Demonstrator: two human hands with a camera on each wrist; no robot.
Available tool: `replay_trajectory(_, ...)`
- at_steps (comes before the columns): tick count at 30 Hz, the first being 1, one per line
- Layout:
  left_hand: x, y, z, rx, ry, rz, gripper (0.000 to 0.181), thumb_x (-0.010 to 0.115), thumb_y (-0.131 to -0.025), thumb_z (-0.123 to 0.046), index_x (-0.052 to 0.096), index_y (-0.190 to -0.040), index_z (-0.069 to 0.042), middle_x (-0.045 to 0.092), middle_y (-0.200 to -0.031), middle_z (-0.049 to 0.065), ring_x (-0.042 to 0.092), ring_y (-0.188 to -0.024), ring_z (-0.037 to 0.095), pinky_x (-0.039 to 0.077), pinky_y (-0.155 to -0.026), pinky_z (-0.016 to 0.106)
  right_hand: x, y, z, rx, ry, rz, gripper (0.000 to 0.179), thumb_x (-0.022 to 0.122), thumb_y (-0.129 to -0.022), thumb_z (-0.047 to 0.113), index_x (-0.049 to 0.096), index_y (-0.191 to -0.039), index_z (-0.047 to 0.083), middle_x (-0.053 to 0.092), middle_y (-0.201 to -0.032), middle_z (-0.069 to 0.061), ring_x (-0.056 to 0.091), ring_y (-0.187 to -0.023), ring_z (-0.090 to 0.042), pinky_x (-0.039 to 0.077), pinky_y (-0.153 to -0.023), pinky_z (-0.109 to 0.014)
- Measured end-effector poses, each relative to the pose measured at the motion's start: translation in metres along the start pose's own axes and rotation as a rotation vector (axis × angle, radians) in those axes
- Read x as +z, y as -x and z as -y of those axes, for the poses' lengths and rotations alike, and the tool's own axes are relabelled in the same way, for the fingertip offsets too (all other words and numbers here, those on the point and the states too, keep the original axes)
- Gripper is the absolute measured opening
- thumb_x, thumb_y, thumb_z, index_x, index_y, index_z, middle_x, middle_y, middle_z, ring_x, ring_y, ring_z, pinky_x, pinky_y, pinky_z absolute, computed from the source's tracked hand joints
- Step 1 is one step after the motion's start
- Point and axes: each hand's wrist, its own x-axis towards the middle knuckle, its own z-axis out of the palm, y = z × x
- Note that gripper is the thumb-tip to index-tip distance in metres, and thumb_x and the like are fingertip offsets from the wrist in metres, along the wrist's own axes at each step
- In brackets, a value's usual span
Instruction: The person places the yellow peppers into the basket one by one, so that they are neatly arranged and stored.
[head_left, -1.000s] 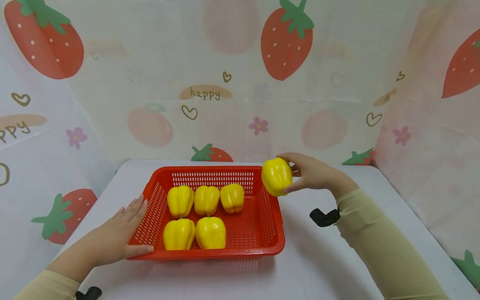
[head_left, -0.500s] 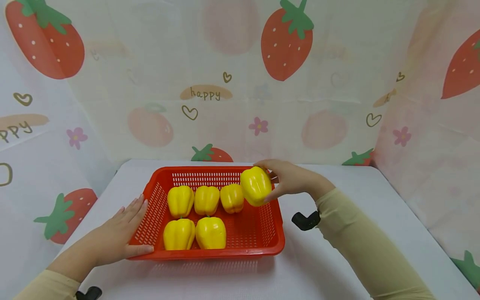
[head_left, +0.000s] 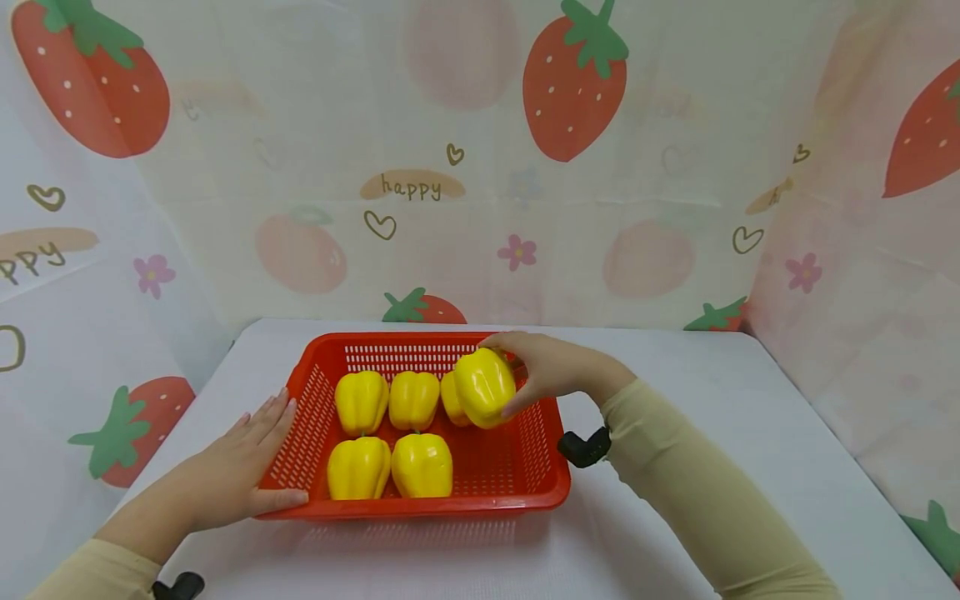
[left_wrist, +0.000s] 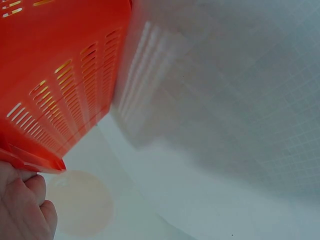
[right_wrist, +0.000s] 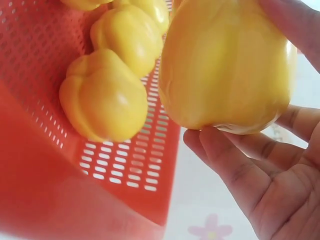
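A yellow bell pepper [head_left: 486, 388] with a glossy skin is held by my right hand [head_left: 558, 365] between fingers and thumb, above the right half of the red basket [head_left: 450, 505]. In the head view it partly covers the right pepper of the back row. The right wrist view shows the held pepper [right_wrist: 227, 65] apart from the ones in the basket, my fingertips against its surface. Several more yellow peppers [head_left: 414, 402] lie in the basket in two rows. My left hand [head_left: 236, 471] rests on the basket's left rim, fingers straight and thumb along the front corner.
The basket stands on a white-covered table [head_left: 675, 517], with bare basket floor [head_left: 491, 467] at its front right. Behind rises a backdrop [head_left: 472, 250] printed with strawberries. Black straps [head_left: 583, 448] sit at both wrists.
My right hand has carried its pepper leftward and lower, from the basket's right rim to over the interior. My left hand and the basket have stayed in place.
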Motion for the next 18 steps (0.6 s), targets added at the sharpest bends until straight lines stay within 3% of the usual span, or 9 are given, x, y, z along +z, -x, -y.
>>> replay_trajectory(18, 0.0, 0.001, 0.001, 0.009, 0.006, 0.0, 0.112, 0.057, -0.069, -0.071, 0.015, -0.145, 0.0, 0.013, -0.15, 0.022, 0.015, -0.135, 0.039, 0.018, -0.105, 0.059, 0.025, -0.026, 0.005, 0.106, 0.066, 0.215, 0.076, 0.084, -0.059, 0.038, 0.044, -0.123, 0.027, 0.05, -0.112, 0.012, 0.045, -0.107, -0.01, 0.048, -0.084, -0.027)
